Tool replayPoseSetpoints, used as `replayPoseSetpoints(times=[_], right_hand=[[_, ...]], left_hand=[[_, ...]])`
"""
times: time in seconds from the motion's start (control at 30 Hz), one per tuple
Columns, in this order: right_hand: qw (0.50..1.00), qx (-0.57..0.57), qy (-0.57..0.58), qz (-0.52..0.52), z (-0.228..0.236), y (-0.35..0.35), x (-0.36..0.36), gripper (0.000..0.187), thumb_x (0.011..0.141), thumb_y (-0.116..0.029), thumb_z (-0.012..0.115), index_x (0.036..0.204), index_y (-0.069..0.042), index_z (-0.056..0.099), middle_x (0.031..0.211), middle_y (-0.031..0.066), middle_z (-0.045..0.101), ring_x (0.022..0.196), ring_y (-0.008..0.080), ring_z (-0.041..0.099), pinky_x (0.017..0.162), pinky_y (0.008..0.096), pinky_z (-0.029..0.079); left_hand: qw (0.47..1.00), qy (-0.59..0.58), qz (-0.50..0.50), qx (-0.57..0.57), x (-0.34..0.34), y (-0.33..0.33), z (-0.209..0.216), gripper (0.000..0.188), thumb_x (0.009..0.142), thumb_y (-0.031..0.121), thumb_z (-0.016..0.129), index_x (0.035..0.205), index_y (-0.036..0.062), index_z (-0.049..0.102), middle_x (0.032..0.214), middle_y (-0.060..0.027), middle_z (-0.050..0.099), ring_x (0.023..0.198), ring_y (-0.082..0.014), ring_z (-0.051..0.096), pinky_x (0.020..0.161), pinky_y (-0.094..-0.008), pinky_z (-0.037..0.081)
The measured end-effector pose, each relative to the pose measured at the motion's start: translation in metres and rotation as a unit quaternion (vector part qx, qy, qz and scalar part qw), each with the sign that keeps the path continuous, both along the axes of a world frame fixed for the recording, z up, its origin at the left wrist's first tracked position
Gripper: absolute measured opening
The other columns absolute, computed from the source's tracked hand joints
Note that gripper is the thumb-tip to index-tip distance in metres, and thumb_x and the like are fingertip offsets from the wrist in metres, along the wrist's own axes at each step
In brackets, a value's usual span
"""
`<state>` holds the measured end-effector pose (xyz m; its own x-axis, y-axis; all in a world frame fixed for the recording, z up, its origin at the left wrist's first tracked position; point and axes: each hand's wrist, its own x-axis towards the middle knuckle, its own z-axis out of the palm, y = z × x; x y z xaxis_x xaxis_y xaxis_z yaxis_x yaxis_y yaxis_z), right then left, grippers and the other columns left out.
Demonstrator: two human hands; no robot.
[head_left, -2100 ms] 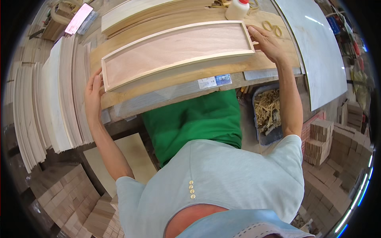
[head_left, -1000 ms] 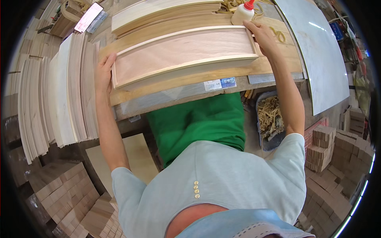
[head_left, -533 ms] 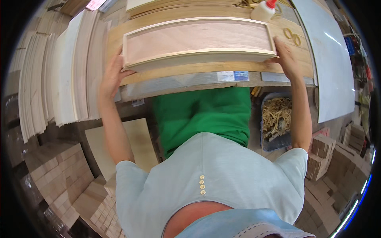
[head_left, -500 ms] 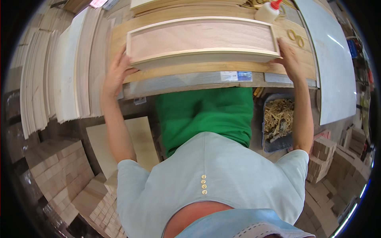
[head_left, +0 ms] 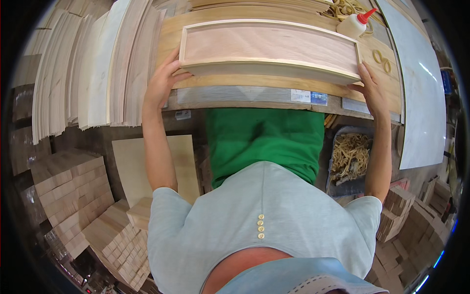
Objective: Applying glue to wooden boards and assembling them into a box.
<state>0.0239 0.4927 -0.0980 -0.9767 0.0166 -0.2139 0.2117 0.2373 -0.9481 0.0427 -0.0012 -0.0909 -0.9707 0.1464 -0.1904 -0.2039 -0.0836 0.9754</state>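
Note:
A long, shallow wooden box (head_left: 269,43) with a thin raised rim lies across the wooden work board in front of me. Its pale, pinkish inner panel faces up. My left hand (head_left: 164,77) is at the left end, fingers curled about the near corner. At the opposite end, my right hand (head_left: 368,87) grips the near right corner, thumb and fingers around the edge. The undersides of both grips are hidden. Beyond the right end stands a white glue bottle (head_left: 350,27) with a red nozzle; yellowish rubber bands (head_left: 382,61) lie on the board nearby.
Stacked thin wooden sheets (head_left: 93,68) rise at the left. A pale smooth panel (head_left: 422,93) lies along the right. Below the bench, a dark bin (head_left: 337,182) holds tangled tan strips. Piles of wooden blocks (head_left: 73,196) stand on the floor at the lower left.
The whole view has swung, so the bench, box and hands appear farther right. Both hands keep their hold on the box's ends; its place on the board looks much the same.

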Motion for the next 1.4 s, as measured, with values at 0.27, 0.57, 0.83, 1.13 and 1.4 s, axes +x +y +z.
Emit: replayPoseSetpoints(times=[0.27,0.57,0.83,1.13,1.4], right_hand=[[0.988,-0.155,0.003,-0.025,-0.001,-0.001,0.049,0.058,0.098,-0.034,0.045,0.143,0.0,0.029,0.136,0.0144,0.045,0.116,0.023,0.052,0.097,0.0394,0.045],[0.977,-0.162,-0.113,-0.076,0.01,0.0,0.043,0.073,0.094,-0.058,0.039,0.138,0.0,0.038,0.136,0.0149,0.048,0.12,0.0232,0.051,0.098,0.038,0.043],[0.961,-0.255,-0.109,-0.008,0.002,0.032,0.024,0.067,0.094,-0.046,0.048,0.138,0.002,0.036,0.139,0.014,0.044,0.128,0.0232,0.041,0.107,0.04,0.033],[0.974,-0.165,0.032,0.148,0.016,0.037,-0.032,0.088,0.07,-0.016,0.065,0.147,-0.006,0.023,0.143,0.0107,0.038,0.127,0.0209,0.041,0.107,0.0321,0.031],[0.977,0.101,0.108,0.151,-0.006,0.017,-0.005,0.104,0.061,-0.005,0.061,0.152,-0.021,0.011,0.15,0.01,0.028,0.132,0.0214,0.036,0.104,0.0308,0.036]], left_hand=[[0.996,0.015,0.037,0.086,0.036,-0.005,-0.009,0.048,0.096,0.024,0.044,0.136,-0.0023,0.039,0.144,-0.0167,0.036,0.127,-0.0293,0.042,0.1,-0.0461,0.039],[0.983,-0.105,0.145,0.047,0.034,0.012,0.001,0.055,0.099,0.043,0.04,0.132,-0.0007,0.044,0.136,-0.0138,0.046,0.125,-0.0224,0.044,0.103,-0.0394,0.037],[0.982,-0.097,0.118,0.11,0.016,0.002,0.006,0.059,0.096,0.04,0.05,0.136,-0.0016,0.039,0.136,-0.0117,0.047,0.124,-0.0212,0.044,0.104,-0.0387,0.035],[0.989,0.078,-0.118,0.052,-0.045,0.002,0.038,0.093,0.069,0.021,0.068,0.148,0.0091,0.021,0.143,-0.0118,0.037,0.132,-0.0229,0.036,0.109,-0.0362,0.029],[0.975,0.086,-0.097,-0.181,-0.019,0.021,-0.007,0.112,0.056,0.0,0.066,0.151,0.016,0.009,0.146,-0.0099,0.029,0.133,-0.0246,0.032,0.107,-0.0339,0.031]])
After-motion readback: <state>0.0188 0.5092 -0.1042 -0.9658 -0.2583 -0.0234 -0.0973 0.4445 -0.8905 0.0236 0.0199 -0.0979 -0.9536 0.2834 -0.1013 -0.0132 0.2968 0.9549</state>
